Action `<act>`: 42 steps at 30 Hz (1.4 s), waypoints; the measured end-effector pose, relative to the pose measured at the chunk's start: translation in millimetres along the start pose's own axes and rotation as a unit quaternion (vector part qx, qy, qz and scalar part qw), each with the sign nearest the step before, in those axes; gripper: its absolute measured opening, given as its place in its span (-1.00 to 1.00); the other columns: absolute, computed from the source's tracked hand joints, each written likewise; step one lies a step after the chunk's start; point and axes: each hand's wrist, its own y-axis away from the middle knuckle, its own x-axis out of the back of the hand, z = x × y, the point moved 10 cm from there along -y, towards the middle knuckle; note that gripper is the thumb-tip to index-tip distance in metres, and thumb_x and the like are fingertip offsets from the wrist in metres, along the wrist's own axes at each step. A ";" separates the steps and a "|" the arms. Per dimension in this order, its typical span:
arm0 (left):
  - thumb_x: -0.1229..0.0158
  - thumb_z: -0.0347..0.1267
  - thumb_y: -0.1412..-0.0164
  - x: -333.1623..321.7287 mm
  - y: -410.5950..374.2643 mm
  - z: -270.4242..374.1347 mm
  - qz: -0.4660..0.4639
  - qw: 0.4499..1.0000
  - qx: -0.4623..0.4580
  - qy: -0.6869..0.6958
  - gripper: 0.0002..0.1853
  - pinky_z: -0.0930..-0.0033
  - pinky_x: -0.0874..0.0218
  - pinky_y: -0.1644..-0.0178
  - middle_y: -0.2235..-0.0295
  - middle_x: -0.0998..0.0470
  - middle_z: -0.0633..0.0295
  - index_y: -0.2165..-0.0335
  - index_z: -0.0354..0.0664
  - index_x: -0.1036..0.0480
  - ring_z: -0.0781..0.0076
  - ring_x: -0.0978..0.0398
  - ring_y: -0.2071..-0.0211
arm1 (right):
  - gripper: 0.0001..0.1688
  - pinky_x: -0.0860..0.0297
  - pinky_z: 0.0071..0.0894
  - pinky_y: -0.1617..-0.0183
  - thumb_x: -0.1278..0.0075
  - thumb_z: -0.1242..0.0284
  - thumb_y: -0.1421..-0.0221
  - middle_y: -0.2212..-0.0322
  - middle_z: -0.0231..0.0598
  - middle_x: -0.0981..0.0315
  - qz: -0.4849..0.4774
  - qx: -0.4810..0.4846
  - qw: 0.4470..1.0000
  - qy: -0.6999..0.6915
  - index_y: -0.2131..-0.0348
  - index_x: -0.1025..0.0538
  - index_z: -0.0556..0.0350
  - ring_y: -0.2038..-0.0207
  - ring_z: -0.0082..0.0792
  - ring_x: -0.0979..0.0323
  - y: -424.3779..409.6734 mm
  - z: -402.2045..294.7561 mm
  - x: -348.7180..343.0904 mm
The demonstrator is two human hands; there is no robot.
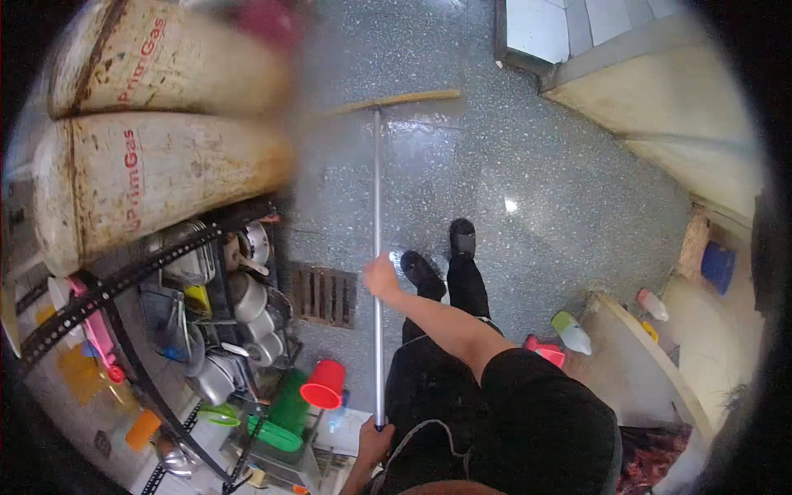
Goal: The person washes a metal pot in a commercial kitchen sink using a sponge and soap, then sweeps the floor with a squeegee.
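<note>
A long-handled floor squeegee with a silver metal pole (378, 185) and a wide yellowish head (414, 98) reaches across the wet speckled floor (421, 148). My right hand (382, 276) is closed around the middle of the pole. Lower down, my left hand (374, 438) grips the pole near its dark end, close to my body. The head rests at the far end, between large cylinders on the left and a pale wall on the right. My feet in black shoes (463, 238) stand right of the pole.
Rusty gas cylinders (179, 179) stand above a black metal rack (139, 288) holding steel pots (250, 300). Left of the pole are a floor drain grate (323, 296), a red bucket (324, 383) and a green container (284, 421). Bottles (572, 333) stand by a low partition (656, 352) at right.
</note>
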 end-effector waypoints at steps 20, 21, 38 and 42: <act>-0.23 -0.32 -0.16 -46.1 -98.8 -44.6 0.000 0.995 -0.102 -0.018 -0.71 -0.01 -0.34 0.19 0.41 -0.54 -0.15 0.31 -0.37 -0.42 -0.08 -0.56 0.30 | -0.36 -0.44 0.23 0.08 -0.01 0.29 -0.23 0.25 0.52 -0.47 -0.034 -0.077 0.996 0.023 -0.01 -0.17 0.54 0.17 0.43 -0.51 6.0 92.6 10.5; -0.23 -0.32 -0.16 -39.3 -78.9 -65.6 0.013 0.994 -0.101 -0.037 -0.72 0.00 -0.34 0.21 0.43 -0.54 -0.12 0.34 -0.36 -0.41 -0.04 -0.56 0.32 | -0.34 -0.44 0.24 0.11 0.00 0.30 -0.23 0.28 0.50 -0.47 -0.050 -0.032 0.997 0.052 -0.02 -0.14 0.56 0.20 0.43 -0.51 38.9 88.5 -10.6; -0.36 -0.24 0.02 -73.8 -11.4 -162.3 0.011 0.918 -0.101 -0.383 -0.60 -0.20 -0.39 0.31 0.49 -0.59 -0.19 0.27 -0.29 -0.49 -0.30 -0.59 0.37 | -0.47 -0.48 0.06 0.39 -0.07 0.43 -0.11 0.48 0.23 -0.49 0.147 -0.182 0.945 -0.228 0.08 -0.17 0.35 0.42 0.15 -0.58 275.5 249.6 129.7; -0.30 -0.26 -0.09 -213.3 -58.1 45.3 -0.086 0.889 -0.260 -0.368 -0.58 -0.24 -0.36 0.13 0.28 -0.59 -0.30 0.15 -0.32 -0.45 -0.35 -0.56 0.22 | -0.50 -0.47 0.01 0.33 -0.04 0.38 -0.21 0.35 0.21 -0.53 0.324 -0.236 0.902 -0.157 -0.02 -0.29 0.32 0.38 0.04 -0.58 239.6 421.4 299.0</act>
